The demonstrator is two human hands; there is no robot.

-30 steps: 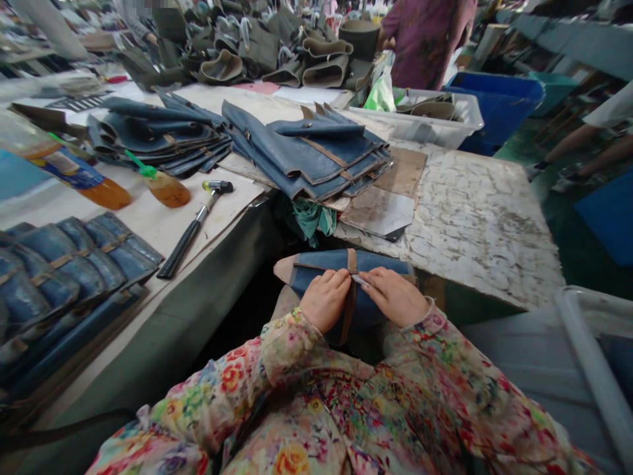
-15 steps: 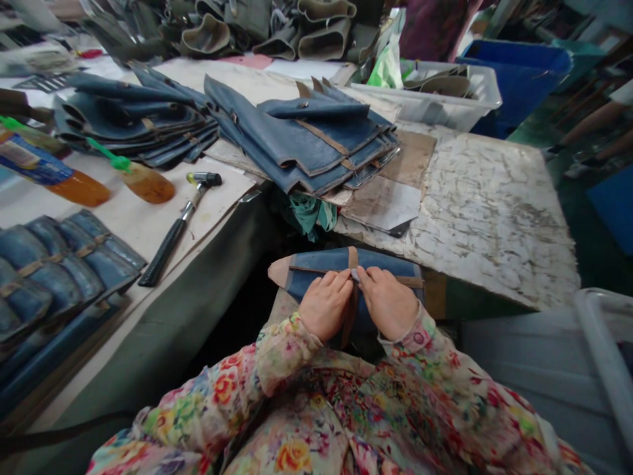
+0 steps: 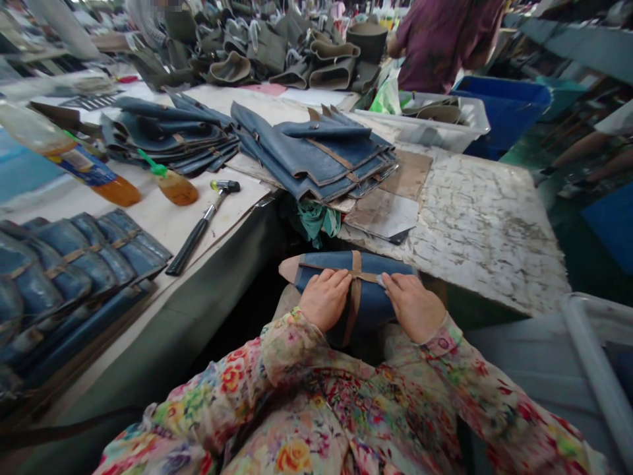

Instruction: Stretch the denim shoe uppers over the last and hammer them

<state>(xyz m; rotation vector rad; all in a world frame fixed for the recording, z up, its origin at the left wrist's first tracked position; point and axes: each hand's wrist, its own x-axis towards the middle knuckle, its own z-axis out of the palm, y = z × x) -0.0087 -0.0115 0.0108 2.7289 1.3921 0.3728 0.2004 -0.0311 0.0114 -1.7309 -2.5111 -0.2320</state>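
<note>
On my lap rests a blue leather piece [image 3: 372, 307], with tan strips [image 3: 354, 310] crossing over it and a pale tan pointed end on the left. My left hand [image 3: 324, 300] grips this leather, its fingertips bent down along the lengthwise strip, left of the crossing. To the right of the crossing, my right hand [image 3: 414, 305] pinches a small whitish bit [image 3: 381, 281] against the same strip. What that bit is cannot be made out. The undersides of both hands are hidden.
Left on the table lie a hammer [image 3: 202, 227], a small glue bottle [image 3: 175, 190], a larger bottle [image 3: 106, 181] and strapped blue pieces [image 3: 74, 254]. Ahead is a stack of blue leather [image 3: 321, 148]. A grey bin [image 3: 519, 356] stands right; a person in maroon [image 3: 430, 46] is beyond.
My right hand has slid right along the strip with the whitish bit, away from my left hand. The crossing of the strips now shows. The view has tilted up slightly.
</note>
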